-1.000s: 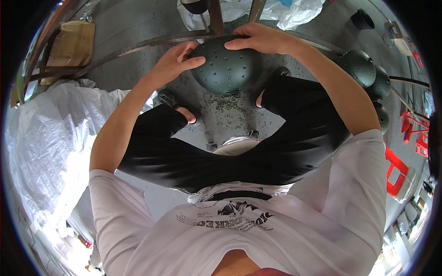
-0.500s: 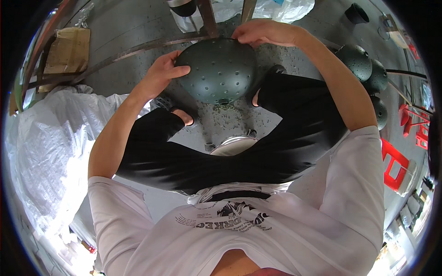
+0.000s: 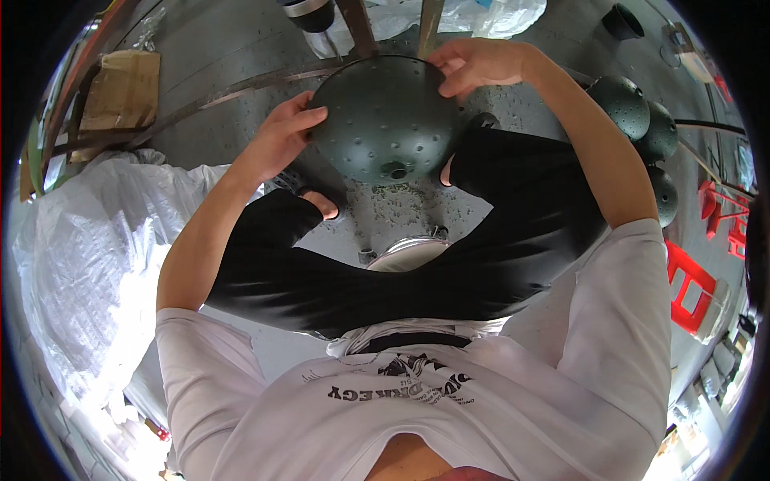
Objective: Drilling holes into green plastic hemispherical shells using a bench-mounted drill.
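Observation:
Over the floor between my feet, I hold a dark green dome-shaped shell (image 3: 385,120), rounded side up, dotted with small dimples or holes. A larger round hole shows near its close end. My left hand (image 3: 287,132) grips its left edge, thumb on the outer face and fingers partly hidden behind it. At the far right edge, my right hand (image 3: 480,66) pinches the rim between thumb and fingers. Just beyond the shell, at the top of the view, a drill-like tool (image 3: 313,18) with a silver collar and thin bit points downward. The shell's inside is hidden.
Small dark shavings (image 3: 413,200) litter the grey floor. Similar green shells (image 3: 622,108) sit at the right, with a red stool (image 3: 688,289) closer in. White plastic sheeting (image 3: 88,264) bulges at left, near cardboard (image 3: 120,90). Dark frame bars (image 3: 357,28) stand ahead.
The shell has tilted and shifted slightly right, bringing its larger hole more into view. My right hand has moved right along the rim. More of the drill-like tool's bit shows.

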Demonstrator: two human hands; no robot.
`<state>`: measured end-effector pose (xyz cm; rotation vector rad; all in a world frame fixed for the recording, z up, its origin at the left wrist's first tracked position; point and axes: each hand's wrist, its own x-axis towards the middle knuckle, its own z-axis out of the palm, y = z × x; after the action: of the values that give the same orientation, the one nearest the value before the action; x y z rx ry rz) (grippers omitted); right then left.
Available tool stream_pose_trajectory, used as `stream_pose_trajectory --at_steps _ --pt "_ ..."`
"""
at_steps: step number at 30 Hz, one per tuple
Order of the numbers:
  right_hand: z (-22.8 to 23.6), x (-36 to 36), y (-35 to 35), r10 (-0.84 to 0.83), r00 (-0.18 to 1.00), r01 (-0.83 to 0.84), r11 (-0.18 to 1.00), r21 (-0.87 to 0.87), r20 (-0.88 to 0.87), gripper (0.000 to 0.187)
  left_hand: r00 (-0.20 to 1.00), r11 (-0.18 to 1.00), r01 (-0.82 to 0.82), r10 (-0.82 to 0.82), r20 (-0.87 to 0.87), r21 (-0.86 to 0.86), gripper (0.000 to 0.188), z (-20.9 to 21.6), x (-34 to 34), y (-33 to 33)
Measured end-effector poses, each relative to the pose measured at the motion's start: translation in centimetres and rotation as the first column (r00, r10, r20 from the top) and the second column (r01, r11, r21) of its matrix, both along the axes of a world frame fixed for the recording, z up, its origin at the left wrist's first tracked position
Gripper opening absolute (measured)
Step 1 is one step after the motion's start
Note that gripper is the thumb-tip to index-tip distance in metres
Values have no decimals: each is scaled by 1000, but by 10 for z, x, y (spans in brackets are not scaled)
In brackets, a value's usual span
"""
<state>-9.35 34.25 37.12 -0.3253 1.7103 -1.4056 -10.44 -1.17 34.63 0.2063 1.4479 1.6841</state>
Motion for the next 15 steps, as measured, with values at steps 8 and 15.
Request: stream_pose_trajectory --at_steps 8,15 --pt "-22 -7 29 35 977 -28 999 -34 211 46 994 1000 -4 6 111 -12 56 1 24 12" --pt "-35 -6 46 47 928 -9 994 -105 369 74 931 991 134 -115 -346 30 73 28 71 17"
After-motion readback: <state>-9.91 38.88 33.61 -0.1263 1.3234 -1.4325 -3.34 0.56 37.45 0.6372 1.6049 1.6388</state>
